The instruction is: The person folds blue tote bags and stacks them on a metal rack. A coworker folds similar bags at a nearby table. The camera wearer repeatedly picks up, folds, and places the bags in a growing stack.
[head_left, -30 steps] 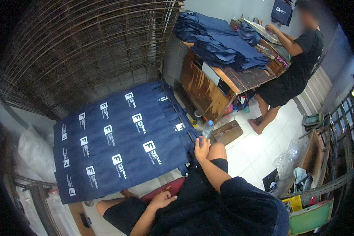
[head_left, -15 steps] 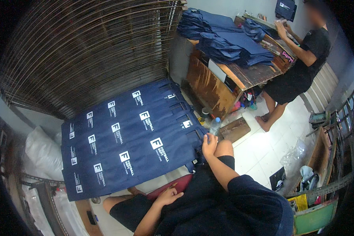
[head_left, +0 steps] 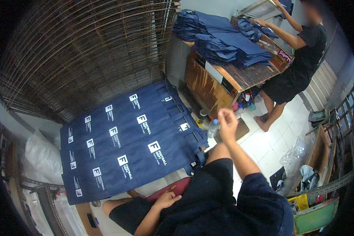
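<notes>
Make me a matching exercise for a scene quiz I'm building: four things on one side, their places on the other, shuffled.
Things:
1. printed navy bags
2. plastic bottle
3. stack of plain navy bags
4. left hand

Places:
A. on the wooden table
B. resting in the person's lap
C. laid in overlapping rows in front of the person
D. standing on the floor by the table's foot

Pairs: 1-C, 2-D, 3-A, 4-B

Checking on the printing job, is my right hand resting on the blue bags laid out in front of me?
No, the right hand is raised clear of the blue bags.
</notes>
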The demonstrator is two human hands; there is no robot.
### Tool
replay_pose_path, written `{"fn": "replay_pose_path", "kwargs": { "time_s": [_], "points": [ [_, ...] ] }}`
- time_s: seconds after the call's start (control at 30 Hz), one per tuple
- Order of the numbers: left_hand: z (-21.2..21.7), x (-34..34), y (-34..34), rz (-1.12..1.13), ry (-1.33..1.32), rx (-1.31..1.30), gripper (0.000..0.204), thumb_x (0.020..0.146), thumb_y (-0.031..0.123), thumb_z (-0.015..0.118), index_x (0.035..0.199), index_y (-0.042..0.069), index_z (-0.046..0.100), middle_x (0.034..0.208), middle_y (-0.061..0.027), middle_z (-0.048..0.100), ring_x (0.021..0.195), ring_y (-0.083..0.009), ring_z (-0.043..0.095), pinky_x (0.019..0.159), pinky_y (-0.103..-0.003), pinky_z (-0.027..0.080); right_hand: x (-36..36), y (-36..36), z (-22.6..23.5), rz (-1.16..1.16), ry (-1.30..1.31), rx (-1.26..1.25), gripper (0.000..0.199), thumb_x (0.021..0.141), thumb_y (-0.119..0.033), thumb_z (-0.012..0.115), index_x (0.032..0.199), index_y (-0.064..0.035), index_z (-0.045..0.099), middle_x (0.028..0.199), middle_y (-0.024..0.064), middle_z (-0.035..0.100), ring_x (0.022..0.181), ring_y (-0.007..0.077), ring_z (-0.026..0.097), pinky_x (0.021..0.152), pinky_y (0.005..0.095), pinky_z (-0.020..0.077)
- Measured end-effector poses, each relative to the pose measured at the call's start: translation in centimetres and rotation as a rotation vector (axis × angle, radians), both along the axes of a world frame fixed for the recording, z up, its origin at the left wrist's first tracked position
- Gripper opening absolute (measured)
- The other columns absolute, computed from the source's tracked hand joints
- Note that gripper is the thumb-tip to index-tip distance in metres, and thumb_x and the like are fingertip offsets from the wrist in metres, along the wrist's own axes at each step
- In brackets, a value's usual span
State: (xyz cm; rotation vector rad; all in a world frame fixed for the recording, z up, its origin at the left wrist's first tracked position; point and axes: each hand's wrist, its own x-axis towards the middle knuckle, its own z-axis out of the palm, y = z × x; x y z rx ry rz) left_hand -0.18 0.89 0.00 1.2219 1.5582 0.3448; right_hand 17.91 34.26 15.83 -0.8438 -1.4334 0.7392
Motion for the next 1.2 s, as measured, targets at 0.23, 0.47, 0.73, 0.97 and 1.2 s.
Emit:
{"fn": "replay_pose_path", "kwargs": {
  "time_s": [0.23, 0.47, 0.73, 0.97, 1.2],
  "points": [
    [-0.8, -0.2, -0.3, 0.136, 0.001, -0.036, 0.058, 0.08, 0.06, 0.058, 0.072, 0.003, 0.06, 0.069, -0.0128, 0.062, 0.066, -0.0247, 0.06, 0.06, -0.038, 0.045, 6.4, 16.4, 18.4, -0.159, 0.304, 0.096, 0.023, 0.088, -0.025, 0.063, 0.103, -0.0078, 0.06, 0.081, -0.0005, 0.058, 0.069, 0.0077, 0.054, 0.058, 0.0205, 0.0428],
    [-0.6, -0.3, 0.9, -0.008, 0.152, -0.131, 0.071, 0.083, 0.069, 0.041, 0.078, 0.002, 0.065, 0.077, -0.0165, 0.063, 0.074, -0.0314, 0.061, 0.068, -0.043, 0.045, 6.9, 28.5, 22.0, 0.189, 0.776, -0.334, 0.09, 0.082, -0.053, 0.06, 0.145, -0.0117, 0.01, 0.142, 0.029, 0.021, 0.124, 0.0433, 0.038, 0.098, 0.0462, 0.0405],
    [-3.1, -1.0, 0.1, -0.053, 0.185, -0.078, 0.075, 0.086, 0.069, 0.034, 0.071, 0.001, 0.062, 0.066, -0.0181, 0.057, 0.069, -0.0338, 0.058, 0.066, -0.044, 0.043, 8.1, 35.0, 18.6, 0.251, 0.986, -0.475, 0.104, 0.077, -0.051, 0.067, 0.142, -0.0057, 0.001, 0.143, 0.03, 0.016, 0.126, 0.0414, 0.038, 0.1, 0.047, 0.0387],
    [-2.6, -0.4, 0.7, 0.033, 0.136, -0.051, 0.074, 0.085, 0.068, 0.039, 0.066, 0.001, 0.06, 0.06, -0.0157, 0.056, 0.062, -0.0301, 0.058, 0.061, -0.042, 0.043, 8.2, 40.4, 17.7, -0.225, 0.699, -0.439, 0.015, 0.078, -0.011, 0.067, 0.089, 0.0001, 0.066, 0.084, 0.0131, 0.062, 0.062, 0.0203, 0.061, 0.05, 0.0272, 0.0497],
    [3.9, 1.4, 5.7, 0.319, 0.035, 0.034, 0.055, 0.08, 0.061, 0.057, 0.076, 0.006, 0.06, 0.07, -0.0089, 0.061, 0.068, -0.02, 0.057, 0.062, -0.036, 0.046, 8.1, 39.9, 20.3, -0.136, 0.727, -0.031, 0.046, 0.071, -0.001, 0.068, 0.114, 0.0006, 0.054, 0.085, 0.0085, 0.062, 0.064, 0.0168, 0.059, 0.059, 0.0295, 0.0496]
  ]
}}
